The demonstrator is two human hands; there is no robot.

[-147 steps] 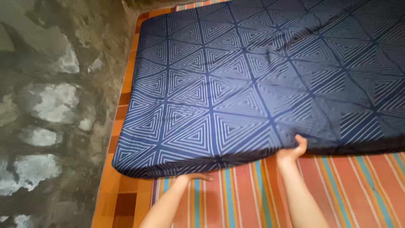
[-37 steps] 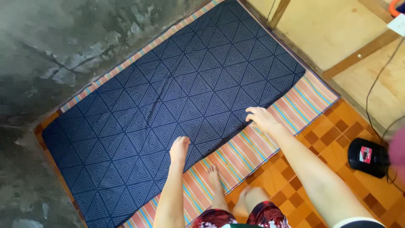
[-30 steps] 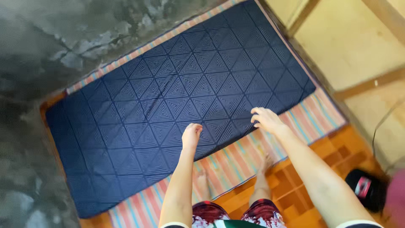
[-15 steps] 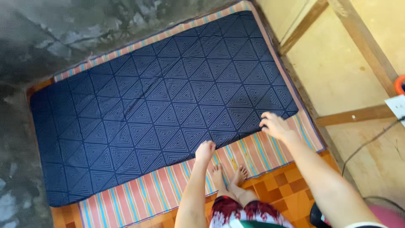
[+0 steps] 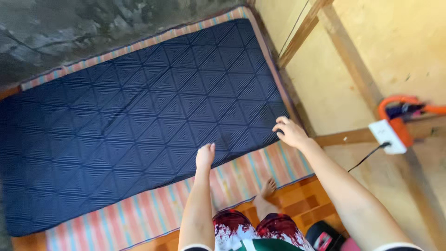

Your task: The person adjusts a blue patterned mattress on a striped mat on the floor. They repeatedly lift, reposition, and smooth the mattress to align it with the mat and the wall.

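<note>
- The left hand (image 5: 205, 155) hangs at the near long edge of the dark blue mattress (image 5: 130, 121), fingers drawn loosely together and pointing down; it seems to touch the edge of the cover, but whether it pinches any cloth cannot be told.
- The right hand (image 5: 290, 132) is at the mattress's near right corner, fingers spread and curled a little, fingertips resting on the blue cover; it is half open, and no firm hold on anything shows.
- Both forearms reach down from the bottom of the view, the right one crossing over the tiled floor (image 5: 297, 200).
- The mattress lies flat on the floor, covered by a navy sheet patterned with pale nested triangles, and fills most of the left and middle of the view.
- Under it lies a striped mat (image 5: 153, 211) in orange, pink and blue, showing as a wide band along the near side and a thin band along the far side.
- A bare foot (image 5: 268, 188) stands at the edge of the mat, just beside the orange tiles; red patterned shorts (image 5: 253, 230) show below.
- A rough grey wall (image 5: 93, 23) runs along the far side of the mattress.
- At the right stands a pale plywood wall (image 5: 404, 42) with wooden battens, bearing a white socket box (image 5: 385, 136) with a dark cable and something orange beside it.
</note>
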